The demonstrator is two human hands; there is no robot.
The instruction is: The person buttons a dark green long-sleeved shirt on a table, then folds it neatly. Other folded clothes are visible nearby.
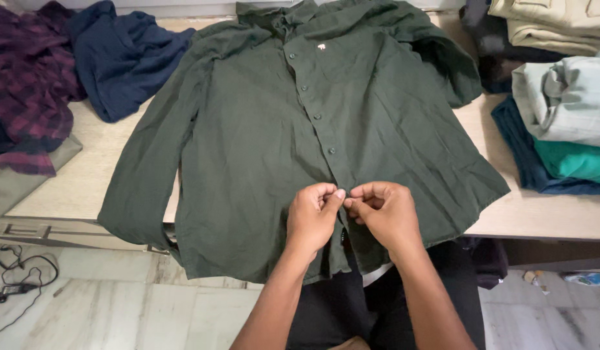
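Observation:
A dark green long-sleeved shirt (261, 123) lies front up on a pale table (546, 214), collar at the far side, hem hanging over the near edge. Its button placket runs down the middle with several buttons fastened. My left hand (312, 217) and my right hand (385, 212) meet at the lower placket, fingertips pinching the fabric at a button near the hem. The button itself is hidden under my fingers.
A navy garment (121, 55) and a maroon checked one (27, 78) lie bunched at the far left. Folded clothes (566, 97) in beige, pale green, teal and dark blue are stacked at the right. A black cable (18, 279) lies on the marble floor.

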